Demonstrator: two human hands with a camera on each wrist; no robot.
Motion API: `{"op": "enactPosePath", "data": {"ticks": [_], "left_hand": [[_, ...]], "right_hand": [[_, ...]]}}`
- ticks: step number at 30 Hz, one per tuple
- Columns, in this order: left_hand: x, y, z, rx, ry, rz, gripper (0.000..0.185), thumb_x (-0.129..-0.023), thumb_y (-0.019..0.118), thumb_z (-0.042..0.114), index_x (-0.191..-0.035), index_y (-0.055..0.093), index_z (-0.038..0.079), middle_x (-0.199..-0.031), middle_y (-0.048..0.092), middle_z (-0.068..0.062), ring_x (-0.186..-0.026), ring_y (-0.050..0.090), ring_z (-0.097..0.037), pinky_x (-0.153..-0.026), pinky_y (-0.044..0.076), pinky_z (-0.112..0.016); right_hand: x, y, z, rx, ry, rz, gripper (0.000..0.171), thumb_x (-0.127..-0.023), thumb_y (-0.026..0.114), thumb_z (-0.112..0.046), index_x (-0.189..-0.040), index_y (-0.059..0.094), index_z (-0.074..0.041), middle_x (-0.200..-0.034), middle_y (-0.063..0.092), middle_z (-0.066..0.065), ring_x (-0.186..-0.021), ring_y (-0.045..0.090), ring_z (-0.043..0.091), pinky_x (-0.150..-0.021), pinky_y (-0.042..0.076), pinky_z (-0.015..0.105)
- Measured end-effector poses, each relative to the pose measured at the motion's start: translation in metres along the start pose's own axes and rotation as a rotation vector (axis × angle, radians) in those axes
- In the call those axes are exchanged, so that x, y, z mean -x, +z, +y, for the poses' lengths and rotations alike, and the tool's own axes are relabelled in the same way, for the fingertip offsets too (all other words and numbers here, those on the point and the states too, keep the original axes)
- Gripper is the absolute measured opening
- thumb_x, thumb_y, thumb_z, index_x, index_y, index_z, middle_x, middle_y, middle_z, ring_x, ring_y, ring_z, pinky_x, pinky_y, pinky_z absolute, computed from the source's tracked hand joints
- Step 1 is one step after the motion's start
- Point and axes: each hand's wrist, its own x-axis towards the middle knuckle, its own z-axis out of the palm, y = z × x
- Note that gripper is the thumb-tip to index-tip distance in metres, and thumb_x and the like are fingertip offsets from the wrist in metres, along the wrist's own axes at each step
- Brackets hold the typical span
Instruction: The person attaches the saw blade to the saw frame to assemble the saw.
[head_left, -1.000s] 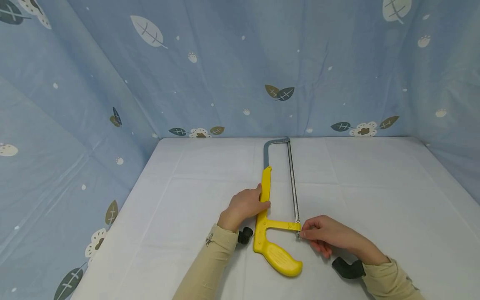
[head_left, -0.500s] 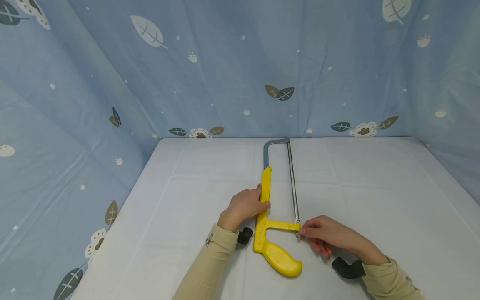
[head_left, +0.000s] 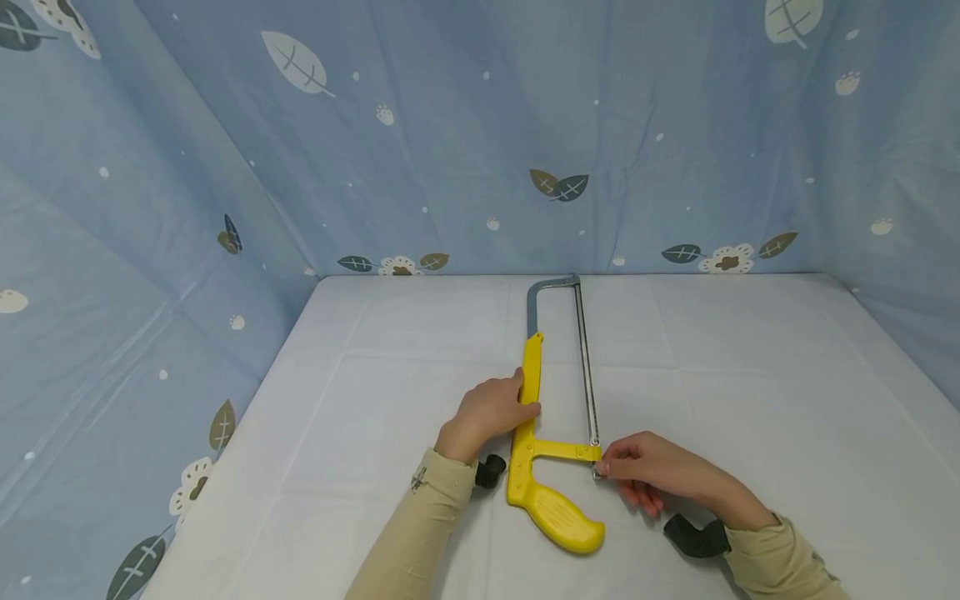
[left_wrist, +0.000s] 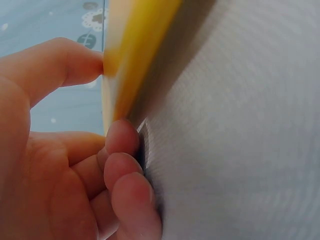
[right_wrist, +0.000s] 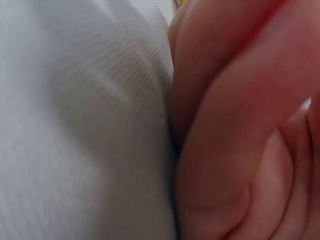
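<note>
Hacksaw [head_left: 551, 433] between hands: left hand [head_left: 487, 415] grips frame, right hand [head_left: 651, 471] seemingly pinches blade end (blurred).

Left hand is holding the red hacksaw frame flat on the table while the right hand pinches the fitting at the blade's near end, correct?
Not quite: the head view shows the hacksaw is yellow, not red. The left hand and right hand are as you say.

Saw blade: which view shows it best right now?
The head view: the blade runs full length in the hacksaw, the right hand pinching its near end. The left wrist view shows only blurred yellow frame; the right wrist view shows fingers and cloth.
</note>
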Motion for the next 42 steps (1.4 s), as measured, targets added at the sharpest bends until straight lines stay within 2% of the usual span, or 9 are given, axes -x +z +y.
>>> {"op": "enactPosePath", "data": {"ticks": [17, 32, 42], "left_hand": [[-0.0003, 0.0009, -0.0002, 0.002, -0.001, 0.0, 0.07, -0.083, 0.052, 0.038, -0.141, 0.027, 0.009, -0.069, 0.051, -0.001, -0.055, 0.045, -0.016, -0.049, 0.035, -0.026], [0.0002, 0.0009, 0.0007, -0.01, -0.001, 0.005, 0.07, -0.083, 0.053, 0.038, -0.141, 0.027, 0.008, -0.071, 0.051, -0.001, -0.056, 0.046, -0.015, -0.049, 0.035, -0.025], [0.0005, 0.0009, 0.0011, -0.008, -0.003, 0.001, 0.071, -0.083, 0.052, 0.039, -0.141, 0.026, 0.008, -0.076, 0.052, 0.001, -0.058, 0.046, -0.015, -0.05, 0.035, -0.025]], "right_hand": [[0.0012, -0.0033, 0.0019, -0.006, -0.041, -0.05, 0.032, -0.09, 0.051, -0.031, -0.1, 0.059, -0.002, -0.058, 0.053, 0.003, -0.04, 0.045, 0.01, -0.039, 0.038, 0.021], [-0.0006, -0.0015, 0.0022, -0.015, -0.025, -0.007, 0.03, -0.087, 0.056, -0.03, -0.093, 0.057, 0.0, -0.054, 0.05, 0.002, -0.037, 0.045, 0.011, -0.037, 0.038, 0.021], [-0.0016, -0.0018, 0.0045, -0.023, -0.04, -0.009, 0.03, -0.087, 0.056, -0.03, -0.089, 0.055, 0.001, -0.053, 0.05, 0.003, -0.036, 0.045, 0.011, -0.036, 0.038, 0.022]]}}
